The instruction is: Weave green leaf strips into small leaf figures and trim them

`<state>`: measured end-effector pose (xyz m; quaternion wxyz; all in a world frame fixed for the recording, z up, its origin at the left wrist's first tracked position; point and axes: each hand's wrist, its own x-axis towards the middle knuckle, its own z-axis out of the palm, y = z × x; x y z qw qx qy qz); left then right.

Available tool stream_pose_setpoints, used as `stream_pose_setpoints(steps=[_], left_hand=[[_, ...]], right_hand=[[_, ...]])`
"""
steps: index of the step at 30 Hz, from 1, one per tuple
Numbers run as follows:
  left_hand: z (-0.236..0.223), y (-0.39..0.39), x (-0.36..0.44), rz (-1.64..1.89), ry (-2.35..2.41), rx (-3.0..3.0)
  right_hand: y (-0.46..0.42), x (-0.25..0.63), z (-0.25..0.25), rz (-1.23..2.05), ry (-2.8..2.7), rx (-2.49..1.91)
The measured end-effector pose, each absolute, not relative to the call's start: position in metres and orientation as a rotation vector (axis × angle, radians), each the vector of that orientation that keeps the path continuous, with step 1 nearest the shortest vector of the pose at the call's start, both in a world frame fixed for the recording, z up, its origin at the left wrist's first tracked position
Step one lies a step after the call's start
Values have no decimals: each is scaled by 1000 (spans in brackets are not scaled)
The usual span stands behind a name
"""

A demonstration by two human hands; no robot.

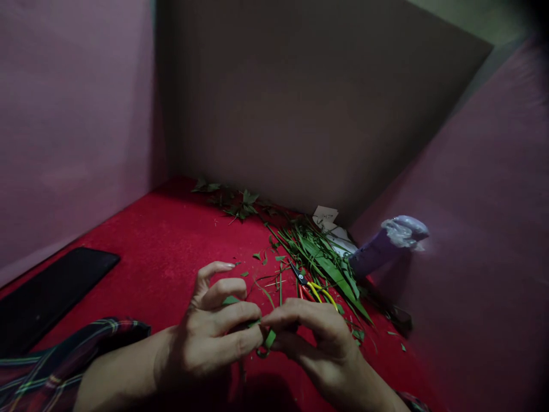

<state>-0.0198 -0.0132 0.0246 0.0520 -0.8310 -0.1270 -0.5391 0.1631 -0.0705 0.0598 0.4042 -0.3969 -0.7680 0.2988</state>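
My left hand point(218, 326) is closed around a green leaf strip point(270, 339), its index finger raised and apart from the others. From the right, my right hand point(317, 337) pinches the same strip, and the fingertips of both hands meet there. A short end of the strip curls below the fingers; most of it is hidden in the left hand. Just beyond my right hand lie scissors point(315, 289) with yellow and red handles and dark blades. Beside them spreads a heap of long green leaves and stems point(326, 257).
A black flat slab point(60, 292) lies on the red surface point(171, 229) at left. Leafy sprigs point(244, 203) rest along the back wall. White paper point(328, 216) and a purple container with clear plastic point(381, 246) stand at right. Small leaf scraps are scattered around. Walls enclose three sides.
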Motion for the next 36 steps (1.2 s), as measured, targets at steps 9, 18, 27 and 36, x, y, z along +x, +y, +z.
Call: stream_pose_setpoints(steps=[9,18,27,36], left_hand=[[19,-12,-14,-1737,-468,-2567],[18,-14,-15,-1795,-509,-2596],[22,-14,-16,-1759,-442,-2695],[27,-17,-16,-1748,-442,-2685]], right_hand=[[-69,159,54,406,-2015,-840],[-75,159,24,124,-1938,-772],[-84,162,37,-600,-2136,-830],[-87,159,26,-870,-1975,-850]])
